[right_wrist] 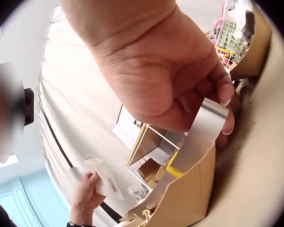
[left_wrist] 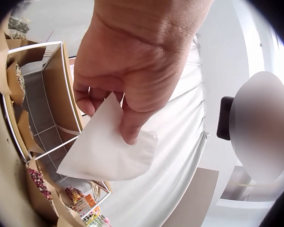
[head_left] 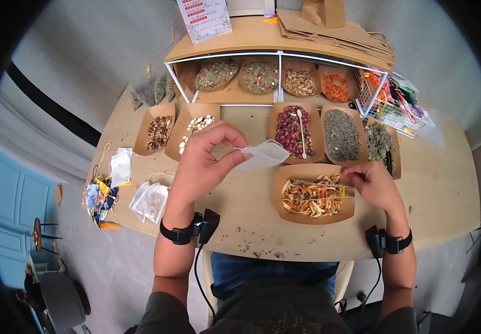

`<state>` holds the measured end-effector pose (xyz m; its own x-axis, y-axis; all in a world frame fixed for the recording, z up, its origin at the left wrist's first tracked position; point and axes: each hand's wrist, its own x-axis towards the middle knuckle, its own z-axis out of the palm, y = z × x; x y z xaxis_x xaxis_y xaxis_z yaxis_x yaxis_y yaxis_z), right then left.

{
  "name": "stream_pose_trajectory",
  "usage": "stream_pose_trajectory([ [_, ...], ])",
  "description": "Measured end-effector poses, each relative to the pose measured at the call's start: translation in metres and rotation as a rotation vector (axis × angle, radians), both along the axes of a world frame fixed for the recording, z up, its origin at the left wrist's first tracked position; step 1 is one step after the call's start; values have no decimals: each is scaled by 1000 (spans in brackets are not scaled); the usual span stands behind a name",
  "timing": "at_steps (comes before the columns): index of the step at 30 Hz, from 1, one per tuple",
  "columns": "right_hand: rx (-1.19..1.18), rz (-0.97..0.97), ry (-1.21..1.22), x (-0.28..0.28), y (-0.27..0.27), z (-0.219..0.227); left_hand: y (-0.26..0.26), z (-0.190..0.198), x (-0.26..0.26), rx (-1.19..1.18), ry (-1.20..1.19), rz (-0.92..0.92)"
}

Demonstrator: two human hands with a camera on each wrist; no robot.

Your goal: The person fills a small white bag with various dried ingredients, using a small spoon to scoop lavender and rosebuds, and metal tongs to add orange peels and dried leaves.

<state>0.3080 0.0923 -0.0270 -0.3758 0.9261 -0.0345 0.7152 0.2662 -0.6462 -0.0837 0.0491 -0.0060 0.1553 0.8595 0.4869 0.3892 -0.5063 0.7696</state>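
While the left hand (head_left: 210, 161) pinches a white pouch (head_left: 265, 156) between thumb and fingers, raised over the middle of the table (head_left: 229, 206), the right hand (head_left: 377, 186) is curled at the bent end of metal tongs (right_wrist: 199, 125); whether it grips them cannot be told. The pouch appears flat in the left wrist view, with a short thread at one corner. The tongs lie across a paper tray (head_left: 315, 220) of orange and cream strips (head_left: 310, 206), a yellow band near their bend, which projects past the tray's edge on the right hand's side. Behind this tray stand three more, from left to right: rosebuds (head_left: 288, 128) with a pale spoon (head_left: 302, 133) on top, a grey herb (head_left: 340, 133), and a greenish herb (head_left: 379, 142) partly hidden by the right hand. Beyond the left hand are trays of brown pieces (head_left: 160, 132) and white slices (head_left: 199, 123). At the rear, a shelf (head_left: 224, 50) shelters four trays and bears a printed card (head_left: 204, 19) and brown bags (head_left: 335, 33); beside it is a wire basket (head_left: 388, 119). At the table's left lie filled pouches (head_left: 148, 203) and patterned sachets (head_left: 98, 200). Crumbs (head_left: 257, 254) dot the near edge.
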Motion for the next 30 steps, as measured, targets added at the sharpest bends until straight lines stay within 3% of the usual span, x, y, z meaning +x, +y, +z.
stream_pose_trajectory([
  [3, 89, 53, -6, 3, -2, 3, 6, -7, 0, -35, -61, -42],
  [6, 220, 72, -225, -6, -15, 36, 7, -12, -1, -61, -31, -81],
  [8, 505, 115, 58, -29, -21, 53, 11, -17, -1, -133, -136, -210],
  [10, 452, 401, 277, -53, -24, 64, 12, -20, 0, -173, -187, -255],
  [11, 449, 415, 270, -66, -26, 70, 11, -22, 0, -212, -230, -293],
  [13, 431, 642, 315, -93, -26, 82, 8, -22, 0, -197, -220, -294],
  [18, 361, 720, 112, -121, -9, 78, 2, -26, -5, -163, -202, -309],
  [20, 347, 793, 49, -124, -1, 73, -1, -22, -4, -330, -109, -275],
  [21, 329, 738, 40, -125, 0, 70, -2, -20, 2, -324, -126, -260],
  [23, 303, 685, 29, -127, 0, 69, -4, -16, 14, 103, -91, -40],
  [26, 190, 607, 11, -130, -5, 70, -2, -17, 10, 268, 83, -148],
  [30, 63, 675, 39, -130, -9, 69, -2, -22, 13, 252, 127, -219],
])
